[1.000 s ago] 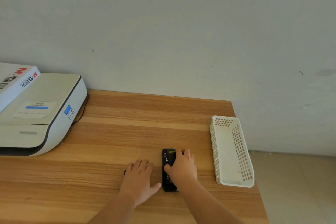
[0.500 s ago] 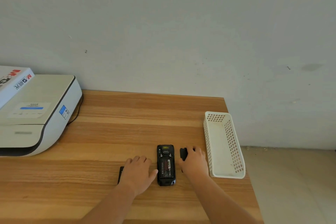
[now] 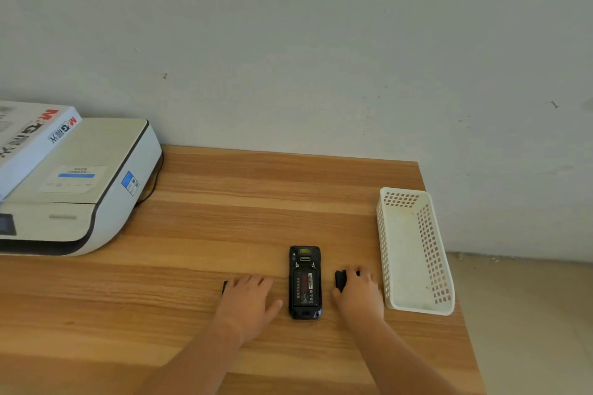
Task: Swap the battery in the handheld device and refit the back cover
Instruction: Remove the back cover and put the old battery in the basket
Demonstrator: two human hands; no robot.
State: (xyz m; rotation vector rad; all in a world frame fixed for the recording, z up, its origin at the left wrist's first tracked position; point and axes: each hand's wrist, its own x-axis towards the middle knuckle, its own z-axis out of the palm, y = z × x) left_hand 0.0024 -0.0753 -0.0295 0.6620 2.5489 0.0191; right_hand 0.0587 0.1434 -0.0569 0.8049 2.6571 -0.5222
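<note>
The black handheld device lies face down on the wooden table, its back open and a labelled battery showing in the bay. Just right of it, my right hand curls over a black back cover, which sticks out between thumb and fingers on the tabletop. My left hand lies flat to the left of the device, fingers straight. It covers a flat black piece of which only the left edge shows.
A white perforated basket stands along the table's right edge, close to my right hand. A white printer with a box on top fills the back left. The wall runs behind the table.
My right hand has left the device and moved right with the back cover, so the battery bay now shows. My left hand has stayed flat on the table.
</note>
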